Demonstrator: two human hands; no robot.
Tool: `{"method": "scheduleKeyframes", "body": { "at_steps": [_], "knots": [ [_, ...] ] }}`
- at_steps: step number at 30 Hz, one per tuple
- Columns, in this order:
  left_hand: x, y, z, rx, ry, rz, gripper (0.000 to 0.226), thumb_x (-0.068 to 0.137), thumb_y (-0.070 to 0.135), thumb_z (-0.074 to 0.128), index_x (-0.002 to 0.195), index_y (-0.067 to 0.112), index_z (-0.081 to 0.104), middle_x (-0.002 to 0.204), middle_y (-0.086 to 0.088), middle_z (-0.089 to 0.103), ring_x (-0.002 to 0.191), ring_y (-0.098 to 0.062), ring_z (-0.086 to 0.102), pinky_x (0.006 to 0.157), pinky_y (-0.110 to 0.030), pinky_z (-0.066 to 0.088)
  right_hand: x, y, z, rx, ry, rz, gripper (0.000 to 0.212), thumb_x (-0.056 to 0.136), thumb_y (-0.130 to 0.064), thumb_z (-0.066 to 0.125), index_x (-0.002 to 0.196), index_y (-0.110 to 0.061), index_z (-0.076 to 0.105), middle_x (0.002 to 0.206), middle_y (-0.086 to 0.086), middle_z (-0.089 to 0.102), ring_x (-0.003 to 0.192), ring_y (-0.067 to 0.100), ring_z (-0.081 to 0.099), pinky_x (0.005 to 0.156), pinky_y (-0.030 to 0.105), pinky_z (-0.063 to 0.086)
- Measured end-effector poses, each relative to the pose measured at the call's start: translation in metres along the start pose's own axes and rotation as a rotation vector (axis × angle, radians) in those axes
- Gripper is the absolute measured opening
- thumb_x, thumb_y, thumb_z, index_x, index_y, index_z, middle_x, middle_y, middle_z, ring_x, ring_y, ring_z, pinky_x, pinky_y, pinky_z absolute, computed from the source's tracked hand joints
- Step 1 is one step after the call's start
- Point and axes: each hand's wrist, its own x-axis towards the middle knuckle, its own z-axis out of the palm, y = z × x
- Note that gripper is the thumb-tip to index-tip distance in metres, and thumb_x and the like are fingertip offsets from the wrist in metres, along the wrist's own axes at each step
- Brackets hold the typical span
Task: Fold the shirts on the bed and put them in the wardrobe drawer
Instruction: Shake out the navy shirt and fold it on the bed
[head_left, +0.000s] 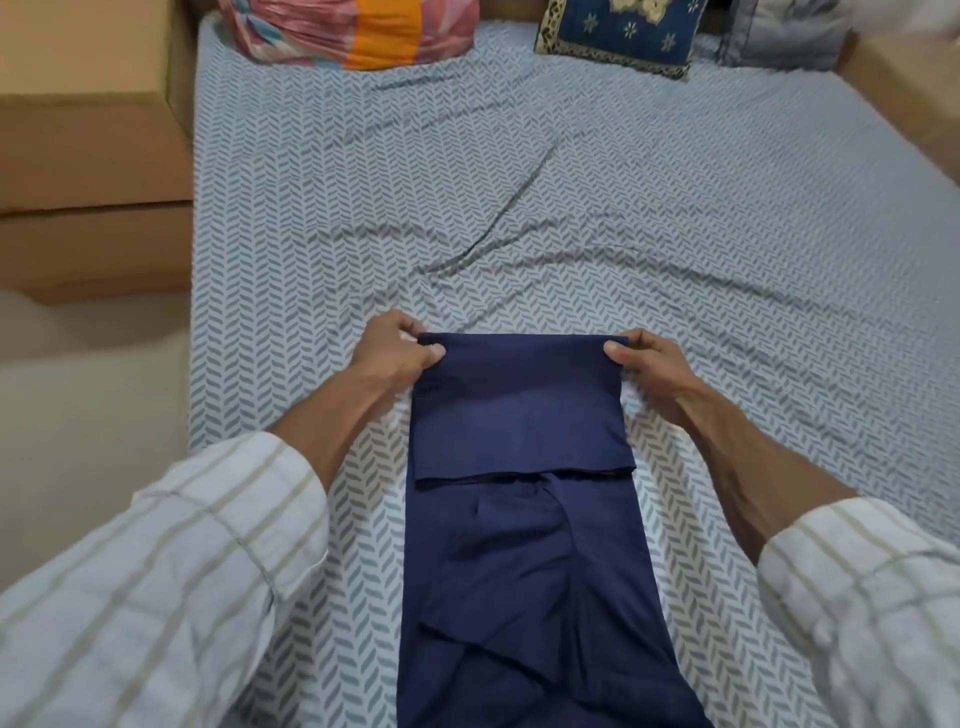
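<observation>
A navy blue shirt (524, 545) lies lengthwise on the bed (623, 208) as a narrow strip running toward me. Its far end is doubled back over itself, making a flap about a third of its length. My left hand (397, 351) pinches the far left corner of that fold. On the opposite corner, my right hand (649, 369) grips the fabric the same way. Both thumbs press on top of the cloth. The near end of the shirt runs out of the bottom of the view.
The bed carries a blue and white herringbone sheet, wrinkled beyond the shirt. At its head lie a pink and orange bundle (353, 31), a dark blue embroidered cushion (623, 36) and a grey pillow (784, 36). Brown wooden furniture (88, 156) stands along the left side.
</observation>
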Motion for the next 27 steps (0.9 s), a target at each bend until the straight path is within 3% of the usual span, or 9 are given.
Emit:
{"method": "scheduleKeyframes", "body": {
  "at_steps": [3, 6, 10, 12, 15, 18, 20, 24, 27],
  "knots": [
    [-0.041, 0.006, -0.012, 0.05, -0.091, 0.119, 0.026, 0.078, 0.004, 0.078, 0.097, 0.017, 0.068, 0.093, -0.005, 0.072, 0.082, -0.018, 0.069, 0.074, -0.033, 0.058, -0.043, -0.02, -0.007, -0.061, 0.002, -0.102, 0.022, 0.089, 0.001, 0.069, 0.078, -0.014, 0.059, 0.065, -0.009, 0.068, 0.062, 0.003, 0.063, 0.061, 0.016, 0.049],
    [-0.081, 0.009, -0.029, 0.198, -0.095, 0.289, 0.019, 0.073, 0.009, 0.08, 0.089, 0.02, 0.076, 0.083, 0.004, 0.075, 0.081, -0.013, 0.071, 0.072, -0.025, 0.054, -0.087, -0.032, -0.024, -0.204, -0.007, -0.24, 0.024, 0.084, 0.002, 0.074, 0.078, -0.02, 0.065, 0.069, -0.01, 0.071, 0.068, 0.004, 0.065, 0.071, 0.019, 0.053],
    [-0.143, -0.003, -0.049, 0.452, -0.002, 0.536, 0.01, 0.075, 0.012, 0.082, 0.082, 0.016, 0.078, 0.076, 0.01, 0.069, 0.076, -0.001, 0.059, 0.073, -0.006, 0.04, -0.156, -0.028, -0.041, -0.431, -0.013, -0.399, 0.03, 0.08, -0.002, 0.079, 0.083, -0.031, 0.073, 0.077, -0.022, 0.073, 0.078, -0.005, 0.065, 0.083, 0.016, 0.049],
    [-0.171, -0.021, -0.054, 0.537, 0.011, 0.731, 0.012, 0.07, 0.008, 0.085, 0.077, 0.014, 0.077, 0.074, 0.007, 0.068, 0.075, -0.009, 0.056, 0.081, -0.007, 0.038, -0.191, -0.014, -0.046, -0.513, -0.02, -0.449, 0.034, 0.076, -0.005, 0.083, 0.081, -0.037, 0.073, 0.077, -0.027, 0.071, 0.081, -0.008, 0.064, 0.086, 0.014, 0.045],
    [-0.204, -0.058, -0.056, 0.629, -0.053, 0.943, 0.013, 0.06, 0.01, 0.081, 0.069, 0.015, 0.073, 0.068, 0.005, 0.067, 0.075, -0.015, 0.055, 0.079, -0.019, 0.036, -0.233, 0.025, -0.053, -0.619, -0.019, -0.53, 0.04, 0.07, -0.01, 0.089, 0.081, -0.044, 0.072, 0.083, -0.022, 0.071, 0.087, 0.002, 0.065, 0.088, 0.022, 0.047],
    [-0.236, -0.093, -0.05, 0.682, -0.173, 0.949, 0.026, 0.056, 0.002, 0.085, 0.07, 0.018, 0.071, 0.07, 0.009, 0.064, 0.078, -0.008, 0.043, 0.075, -0.018, 0.034, -0.267, 0.067, -0.059, -0.655, -0.043, -0.601, 0.047, 0.062, -0.005, 0.093, 0.079, -0.043, 0.072, 0.076, -0.016, 0.071, 0.083, 0.005, 0.064, 0.083, 0.022, 0.049],
    [-0.254, -0.114, -0.042, 0.742, -0.225, 0.943, 0.033, 0.053, -0.001, 0.087, 0.07, 0.021, 0.069, 0.071, 0.012, 0.062, 0.079, -0.009, 0.044, 0.074, -0.021, 0.038, -0.284, 0.092, -0.061, -0.682, -0.058, -0.632, 0.046, 0.061, -0.007, 0.092, 0.079, -0.044, 0.071, 0.077, -0.019, 0.07, 0.081, 0.004, 0.064, 0.08, 0.029, 0.052],
    [-0.276, -0.144, -0.031, 0.825, -0.299, 0.938, 0.033, 0.053, 0.0, 0.082, 0.069, 0.025, 0.065, 0.071, 0.014, 0.058, 0.077, -0.013, 0.048, 0.071, -0.025, 0.038, -0.302, 0.137, -0.067, -0.732, -0.076, -0.622, 0.017, 0.063, -0.032, 0.075, 0.076, -0.041, 0.07, 0.083, -0.028, 0.068, 0.085, 0.001, 0.063, 0.079, 0.053, 0.049],
    [-0.281, -0.162, -0.026, 0.872, -0.329, 0.912, 0.031, 0.053, 0.004, 0.078, 0.067, 0.027, 0.063, 0.069, 0.016, 0.054, 0.075, -0.011, 0.045, 0.069, -0.019, 0.034, -0.307, 0.162, -0.066, -0.838, -0.107, -0.63, 0.019, 0.062, -0.033, 0.072, 0.079, -0.041, 0.067, 0.086, -0.035, 0.063, 0.089, -0.005, 0.057, 0.077, 0.051, 0.045]
  ]
}}
